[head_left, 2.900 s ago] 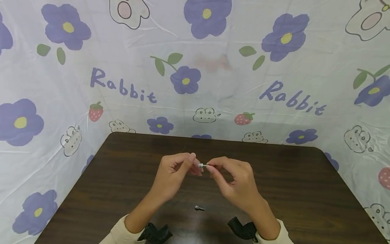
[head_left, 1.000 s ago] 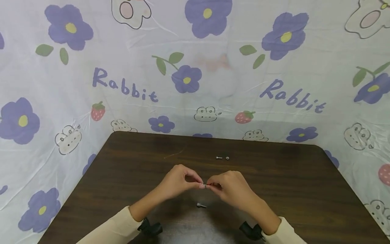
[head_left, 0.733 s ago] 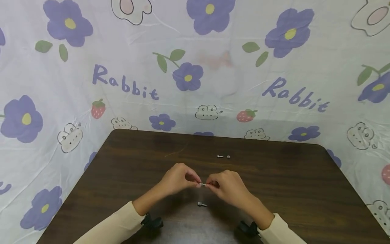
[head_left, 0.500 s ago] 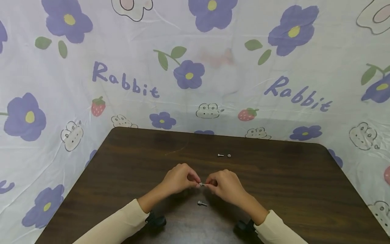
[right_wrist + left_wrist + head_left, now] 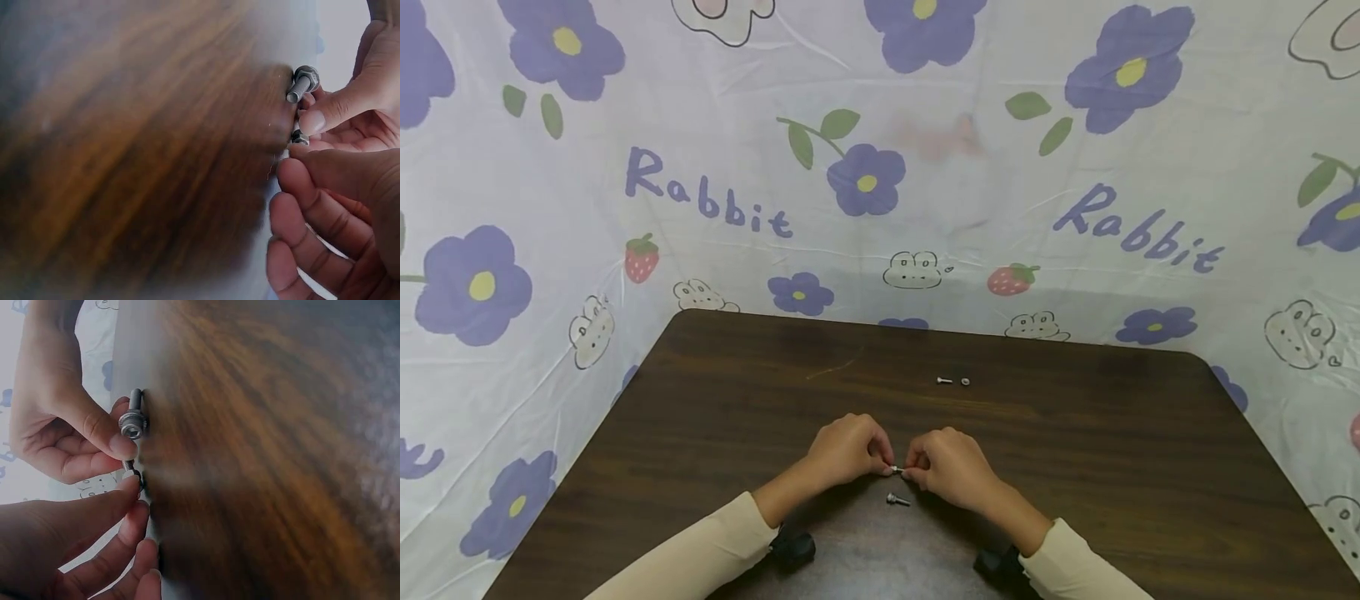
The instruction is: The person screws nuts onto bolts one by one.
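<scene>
Between the two hands, low over the dark wooden table, is a small metal bolt. My left hand pinches its left end with thumb and fingertips. My right hand pinches the other end. In the left wrist view a short threaded piece of the bolt shows between the fingertips, with a nut-like part by the left thumb. Fingers hide the rest. Just nearer the person lies a larger socket-head bolt with a washer and nut on it, also in the right wrist view.
Farther back on the table lie a small screw and a nut, side by side. A patterned cloth hangs behind and beside the table. Black wrist mounts sit under both forearms.
Both hands have come toward the person and lower since 2.9 seconds ago, and the small screw and nut at the back now show. Lately the hands dipped slightly, still pinching the small bolt.
</scene>
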Demonstrator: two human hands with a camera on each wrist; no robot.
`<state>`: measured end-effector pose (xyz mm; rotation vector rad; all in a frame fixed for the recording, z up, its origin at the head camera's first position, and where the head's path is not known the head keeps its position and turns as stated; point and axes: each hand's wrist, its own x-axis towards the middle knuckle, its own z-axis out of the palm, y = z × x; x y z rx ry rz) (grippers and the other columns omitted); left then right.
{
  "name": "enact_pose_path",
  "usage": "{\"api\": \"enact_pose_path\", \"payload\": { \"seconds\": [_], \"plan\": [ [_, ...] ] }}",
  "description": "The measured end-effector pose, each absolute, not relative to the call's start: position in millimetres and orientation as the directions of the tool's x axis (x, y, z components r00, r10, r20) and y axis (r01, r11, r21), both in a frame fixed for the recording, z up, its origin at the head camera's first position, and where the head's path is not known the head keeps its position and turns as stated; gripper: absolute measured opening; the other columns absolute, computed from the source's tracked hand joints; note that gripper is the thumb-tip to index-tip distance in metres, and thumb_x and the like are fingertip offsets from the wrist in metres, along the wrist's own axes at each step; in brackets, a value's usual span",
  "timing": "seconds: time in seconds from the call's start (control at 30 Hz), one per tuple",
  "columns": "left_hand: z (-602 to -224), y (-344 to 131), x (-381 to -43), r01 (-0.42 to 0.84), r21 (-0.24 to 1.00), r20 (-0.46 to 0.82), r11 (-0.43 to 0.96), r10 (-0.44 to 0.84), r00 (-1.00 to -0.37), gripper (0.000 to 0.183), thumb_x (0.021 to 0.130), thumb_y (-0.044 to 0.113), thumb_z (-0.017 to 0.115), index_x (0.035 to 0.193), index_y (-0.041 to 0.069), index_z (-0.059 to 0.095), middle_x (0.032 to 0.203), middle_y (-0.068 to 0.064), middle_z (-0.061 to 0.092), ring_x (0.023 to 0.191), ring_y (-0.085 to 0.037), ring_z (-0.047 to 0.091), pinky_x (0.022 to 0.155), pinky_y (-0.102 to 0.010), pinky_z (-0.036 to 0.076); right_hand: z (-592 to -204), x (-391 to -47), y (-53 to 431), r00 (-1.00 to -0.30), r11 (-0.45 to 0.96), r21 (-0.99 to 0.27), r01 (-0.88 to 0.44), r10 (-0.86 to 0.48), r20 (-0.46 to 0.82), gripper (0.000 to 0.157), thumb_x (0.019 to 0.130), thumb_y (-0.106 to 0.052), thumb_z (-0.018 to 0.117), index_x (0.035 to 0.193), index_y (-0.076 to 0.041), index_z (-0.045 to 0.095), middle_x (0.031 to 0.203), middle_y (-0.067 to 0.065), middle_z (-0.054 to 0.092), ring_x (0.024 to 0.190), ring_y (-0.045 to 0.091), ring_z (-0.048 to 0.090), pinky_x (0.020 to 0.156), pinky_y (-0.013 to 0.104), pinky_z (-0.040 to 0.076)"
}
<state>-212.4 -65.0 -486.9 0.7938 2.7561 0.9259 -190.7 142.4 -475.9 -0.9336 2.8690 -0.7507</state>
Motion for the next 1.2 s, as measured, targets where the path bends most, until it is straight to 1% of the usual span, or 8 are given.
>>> {"api": "enact_pose_path", "payload": {
  "seconds": [0.17,0.37,0.47,0.6,0.7,0.9,1.07,1.2],
  "plan": [
    [-487,-62,-213,0.434,0.578,0.020,0.691,0.520,-0.854,0.012,0.081,0.021,0.088,0.077,0.026,0.078,0.065,0.020,0.063,0.057,0.001,0.056,0.051,-0.023,0.047,-475,-190,143,-0.838,0.717,-0.467,-0.518,-0.536,0.106,0.018,0.083,-0.018,0.086,0.072,-0.020,0.071,0.057,-0.016,0.061,0.050,-0.003,0.052,0.050,0.023,0.046],
    [-477,-65,-218,0.448,0.589,-0.006,0.673,0.558,-0.830,0.009,0.082,0.023,0.087,0.082,0.025,0.079,0.069,0.017,0.067,0.060,0.000,0.058,0.053,-0.024,0.049,-473,-192,146,-0.841,0.704,-0.510,-0.495,-0.535,0.078,0.020,0.084,-0.021,0.085,0.071,-0.019,0.071,0.059,-0.014,0.062,0.050,-0.001,0.053,0.047,0.023,0.046],
    [-468,-65,-225,0.471,0.581,0.022,0.664,0.565,-0.825,0.007,0.084,0.025,0.086,0.084,0.025,0.079,0.072,0.016,0.069,0.062,-0.001,0.059,0.054,-0.026,0.049,-469,-195,152,-0.840,0.665,-0.586,-0.463,-0.540,0.050,0.016,0.087,-0.018,0.083,0.074,-0.016,0.073,0.060,-0.011,0.064,0.050,0.003,0.057,0.046,0.024,0.048],
    [-454,-63,-240,0.504,0.536,0.089,0.678,0.548,-0.832,0.005,0.086,0.027,0.083,0.084,0.027,0.079,0.079,0.016,0.071,0.069,-0.002,0.062,0.059,-0.029,0.051,-459,-207,167,-0.867,0.641,-0.651,-0.407,-0.495,0.055,0.012,0.090,-0.014,0.080,0.079,-0.012,0.075,0.062,-0.008,0.065,0.051,0.007,0.060,0.046,0.025,0.051],
    [-444,-59,-257,0.513,0.502,0.121,0.697,0.531,-0.839,0.005,0.088,0.028,0.082,0.085,0.027,0.078,0.083,0.016,0.073,0.076,-0.004,0.066,0.065,-0.033,0.055,-452,-219,181,-0.897,0.674,-0.631,-0.385,-0.434,0.083,0.011,0.089,-0.014,0.080,0.081,-0.012,0.074,0.065,-0.007,0.066,0.052,0.007,0.060,0.047,0.026,0.050],
    [-432,-49,-296,0.522,0.422,0.127,0.741,0.522,-0.844,0.005,0.089,0.030,0.081,0.088,0.027,0.077,0.090,0.015,0.075,0.087,-0.008,0.069,0.074,-0.038,0.058,-444,-245,209,-0.937,0.787,-0.510,-0.346,-0.314,0.151,0.014,0.088,-0.017,0.082,0.082,-0.013,0.070,0.072,-0.005,0.068,0.057,0.009,0.057,0.049,0.029,0.045],
    [-434,-34,-321,0.540,0.404,0.085,0.739,0.557,-0.826,0.009,0.091,0.030,0.079,0.097,0.024,0.077,0.093,0.011,0.075,0.089,-0.010,0.069,0.078,-0.038,0.058,-447,-269,227,-0.961,0.828,-0.487,-0.278,-0.247,0.127,0.014,0.088,-0.015,0.080,0.094,-0.007,0.071,0.081,0.002,0.071,0.064,0.014,0.061,0.052,0.033,0.046],
    [-441,-22,-335,0.527,0.401,0.053,0.750,0.555,-0.830,0.013,0.091,0.029,0.080,0.101,0.022,0.078,0.093,0.009,0.075,0.088,-0.010,0.069,0.079,-0.038,0.057,-449,-285,229,-0.970,0.830,-0.507,-0.233,-0.233,0.065,0.028,0.089,-0.015,0.080,0.112,-0.002,0.069,0.089,0.007,0.073,0.065,0.014,0.065,0.055,0.035,0.050]
  ]
}}
